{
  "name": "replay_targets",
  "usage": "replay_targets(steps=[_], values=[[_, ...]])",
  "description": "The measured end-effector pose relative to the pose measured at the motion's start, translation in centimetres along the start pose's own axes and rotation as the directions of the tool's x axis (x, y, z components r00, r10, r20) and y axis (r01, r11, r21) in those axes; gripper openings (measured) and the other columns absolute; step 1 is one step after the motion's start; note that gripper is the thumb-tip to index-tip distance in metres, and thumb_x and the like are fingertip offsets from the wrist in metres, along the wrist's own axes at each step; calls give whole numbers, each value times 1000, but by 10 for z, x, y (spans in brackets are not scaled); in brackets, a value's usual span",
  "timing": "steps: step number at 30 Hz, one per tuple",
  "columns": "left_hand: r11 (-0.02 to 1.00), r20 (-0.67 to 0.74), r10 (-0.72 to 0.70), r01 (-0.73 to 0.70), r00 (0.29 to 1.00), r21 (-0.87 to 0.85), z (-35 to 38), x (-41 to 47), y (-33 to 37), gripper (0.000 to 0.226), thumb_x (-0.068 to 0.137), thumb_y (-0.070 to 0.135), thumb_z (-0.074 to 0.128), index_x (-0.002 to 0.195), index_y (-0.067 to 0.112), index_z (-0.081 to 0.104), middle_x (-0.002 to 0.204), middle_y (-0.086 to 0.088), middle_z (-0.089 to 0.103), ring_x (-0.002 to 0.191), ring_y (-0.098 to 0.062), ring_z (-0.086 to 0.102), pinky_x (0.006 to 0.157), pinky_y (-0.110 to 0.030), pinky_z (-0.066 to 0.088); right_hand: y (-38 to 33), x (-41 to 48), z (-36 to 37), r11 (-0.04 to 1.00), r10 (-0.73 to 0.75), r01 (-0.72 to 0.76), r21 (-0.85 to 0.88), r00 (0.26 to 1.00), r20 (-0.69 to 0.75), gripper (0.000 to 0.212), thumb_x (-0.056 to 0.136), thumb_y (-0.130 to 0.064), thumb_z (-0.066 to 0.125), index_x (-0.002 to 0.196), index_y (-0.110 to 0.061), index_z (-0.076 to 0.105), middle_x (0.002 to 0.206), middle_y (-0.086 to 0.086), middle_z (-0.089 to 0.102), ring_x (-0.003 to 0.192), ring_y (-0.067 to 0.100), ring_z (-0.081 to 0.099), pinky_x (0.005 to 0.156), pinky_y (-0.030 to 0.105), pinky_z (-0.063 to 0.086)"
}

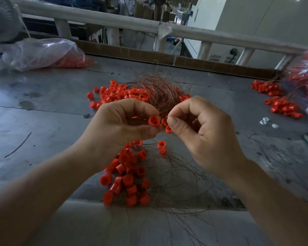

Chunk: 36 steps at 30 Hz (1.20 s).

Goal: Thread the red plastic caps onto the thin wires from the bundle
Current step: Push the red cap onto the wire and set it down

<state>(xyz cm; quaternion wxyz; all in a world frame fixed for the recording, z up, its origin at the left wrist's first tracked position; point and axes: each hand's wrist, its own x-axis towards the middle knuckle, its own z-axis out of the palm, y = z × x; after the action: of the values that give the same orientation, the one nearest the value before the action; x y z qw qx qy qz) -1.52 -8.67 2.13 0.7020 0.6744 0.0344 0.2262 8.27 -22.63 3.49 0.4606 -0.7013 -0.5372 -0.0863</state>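
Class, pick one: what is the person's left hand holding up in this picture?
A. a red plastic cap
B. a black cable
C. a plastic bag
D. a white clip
A: the left hand pinches a red plastic cap between thumb and fingertips, its open end facing the camera.

Both forearms are bare, with no sleeves, gloves, rings or watch showing. The left hand (pixel 122 121) and right hand (pixel 201 128) have short, unpainted fingernails.

1. A red cap (pixel 154 120), hollow end facing up, sits raised above the desk (pixel 52 96).
2. Loose red caps (pixel 117 94) lie beside the coppery wire bundle (pixel 160 91).
3. Capped wires (pixel 130 176) fan out nearer.
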Motion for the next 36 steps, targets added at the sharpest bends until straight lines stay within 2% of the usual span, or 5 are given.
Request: replay_targets(steps=[10, 14, 19, 22, 36], values=[[998, -13, 48, -47, 999, 31, 3, -2, 1, 32, 39, 17, 85, 68, 21, 70, 73, -2, 70, 70, -13, 68, 62, -17, 53, -2, -2, 3, 999, 15, -14, -46, 999, 35, 4, 80, -15, 59, 76, -14, 60, 70, -15, 50, 64, -1, 46, 58, 8, 37], [999, -7, 40, -40, 999, -8, 4, -2, 1, 24, 44, 22, 76, 68, 21, 71, 73, -1, 70, 72, -13, 68, 63, -17, 52, -1, -3, 3, 998, 22, -19, -65, 999, 43, 5, 79, -15, 59, 76, -12, 61, 70, -14, 50, 62, -2, 46, 59, 8, 36], [992, 62, -4, 12, 998, -127, -2, -3, 3, 27, 54, 7, 77, 80, 13, 74, 80, -7, 72, 77, -16, 70, 67, -19, 54, 2, -2, 0, 997, 35, -33, -72, 999, 31, 5, 80, -15, 60, 75, -15, 61, 71, -7, 57, 61, -1, 47, 57, 7, 35], [982, 68, -29, 41, 997, -183, -2, -3, 2, 26, 61, 3, 67, 85, 8, 73, 82, -8, 73, 78, -17, 70, 67, -20, 54, 2, -2, -1, 996, 43, -41, -74, 999, 26, 5, 80, -15, 60, 76, -15, 61, 71, -5, 58, 60, 1, 47, 56, 7, 35], [980, 54, -80, 89, 995, -176, -1, -4, 2, 24, 59, 4, 63, 81, 7, 73, 78, -9, 72, 75, -16, 70, 64, -19, 54, 1, -2, -4, 996, 58, -55, -65, 997, 57, 4, 79, -16, 59, 75, -17, 60, 72, -6, 56, 66, 7, 51, 60, 9, 38]])
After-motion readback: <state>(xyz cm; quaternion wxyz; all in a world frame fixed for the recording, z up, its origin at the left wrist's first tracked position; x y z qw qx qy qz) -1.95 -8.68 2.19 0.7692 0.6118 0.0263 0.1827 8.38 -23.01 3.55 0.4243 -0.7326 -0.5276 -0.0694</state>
